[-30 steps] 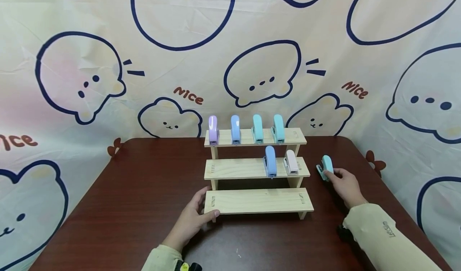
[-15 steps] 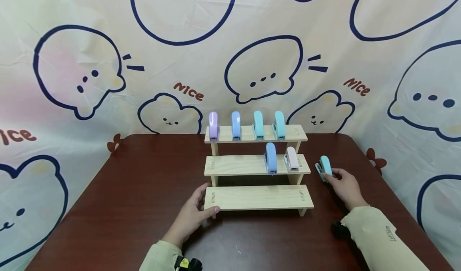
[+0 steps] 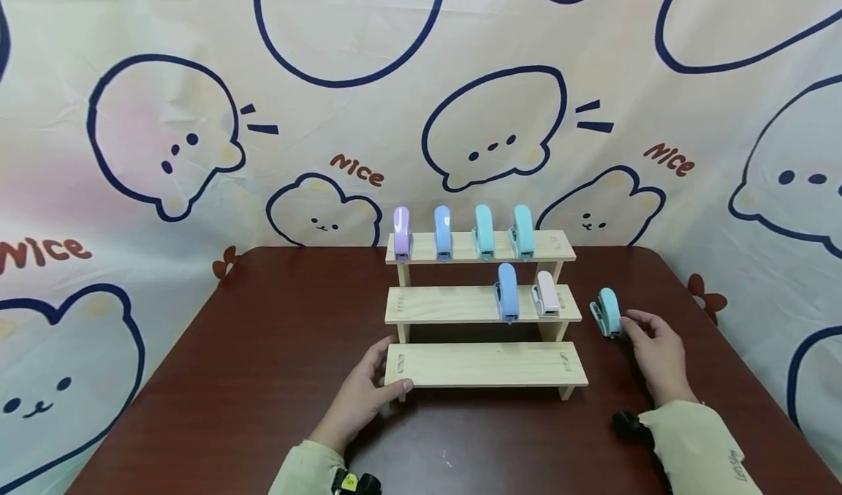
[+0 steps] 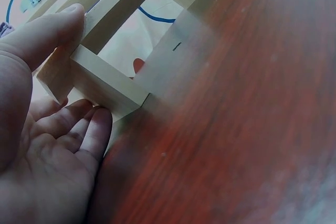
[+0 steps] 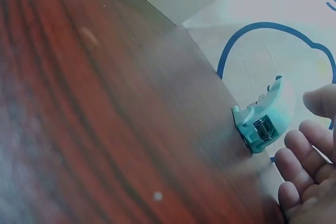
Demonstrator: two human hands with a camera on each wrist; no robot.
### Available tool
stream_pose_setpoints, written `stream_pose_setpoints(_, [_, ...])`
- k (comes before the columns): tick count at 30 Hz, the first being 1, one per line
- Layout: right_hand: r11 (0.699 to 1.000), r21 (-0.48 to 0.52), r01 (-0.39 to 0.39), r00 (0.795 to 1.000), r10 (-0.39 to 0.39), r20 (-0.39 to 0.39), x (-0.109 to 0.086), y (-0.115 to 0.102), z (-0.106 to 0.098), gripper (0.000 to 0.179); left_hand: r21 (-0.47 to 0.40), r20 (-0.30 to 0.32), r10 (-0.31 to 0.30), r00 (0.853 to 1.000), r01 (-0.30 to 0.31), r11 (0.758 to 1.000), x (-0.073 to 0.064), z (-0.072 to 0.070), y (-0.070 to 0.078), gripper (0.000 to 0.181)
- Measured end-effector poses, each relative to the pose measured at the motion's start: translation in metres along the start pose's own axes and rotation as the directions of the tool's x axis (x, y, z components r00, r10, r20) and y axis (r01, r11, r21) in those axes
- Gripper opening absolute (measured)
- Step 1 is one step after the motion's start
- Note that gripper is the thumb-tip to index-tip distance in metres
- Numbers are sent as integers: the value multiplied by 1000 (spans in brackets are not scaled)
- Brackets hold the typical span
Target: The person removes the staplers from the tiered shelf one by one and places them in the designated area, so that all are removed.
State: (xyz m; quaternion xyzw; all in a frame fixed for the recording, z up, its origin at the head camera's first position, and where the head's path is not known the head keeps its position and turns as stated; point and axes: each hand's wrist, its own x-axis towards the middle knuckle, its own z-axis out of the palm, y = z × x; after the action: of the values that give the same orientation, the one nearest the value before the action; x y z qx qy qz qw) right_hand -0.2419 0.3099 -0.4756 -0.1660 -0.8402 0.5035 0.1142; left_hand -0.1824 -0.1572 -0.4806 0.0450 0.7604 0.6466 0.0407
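Observation:
My left hand (image 3: 358,393) grips the left end of the bottom step of a three-tier wooden shelf (image 3: 487,367). In the left wrist view its thumb lies on the board (image 4: 118,3) and its fingers curl by the leg. A teal stapler (image 3: 607,312) stands on the table to the right of the shelf. Just beside it is my right hand (image 3: 660,356), fingers loosely bent and holding nothing. The right wrist view shows a small gap between the stapler (image 5: 268,119) and the fingers.
On the top tier stand a purple stapler (image 3: 402,233), a blue stapler (image 3: 443,233) and two teal staplers (image 3: 484,232). The middle tier bears a larger blue stapler (image 3: 507,294) and a pale pink stapler (image 3: 546,295) toward its right end. A patterned cloth (image 3: 316,129) hangs behind the brown table (image 3: 276,319).
My right hand has let go of the teal stapler and drawn slightly back from it; the stapler has turned a little. My left hand keeps its grip on the shelf. The head view has shifted slightly.

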Motion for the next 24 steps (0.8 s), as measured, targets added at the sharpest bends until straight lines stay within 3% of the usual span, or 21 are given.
stream_pose_setpoints(5, [999,26,-29,999,29,-23,-1,-2,-4,58,37,7,-9,1000,9,999,2,0,3,85])
stream_pose_setpoints(19, [999,8,-36,999,36,-34,0,-1,1,54,15,-1,-4,1000,4,1000,2,0,2,84])
stream_pose_setpoints(24, [995,74,-66,995,71,-71,0,-2,3,50,3,3,-8,1000,8,1000,0,-1,1,84])
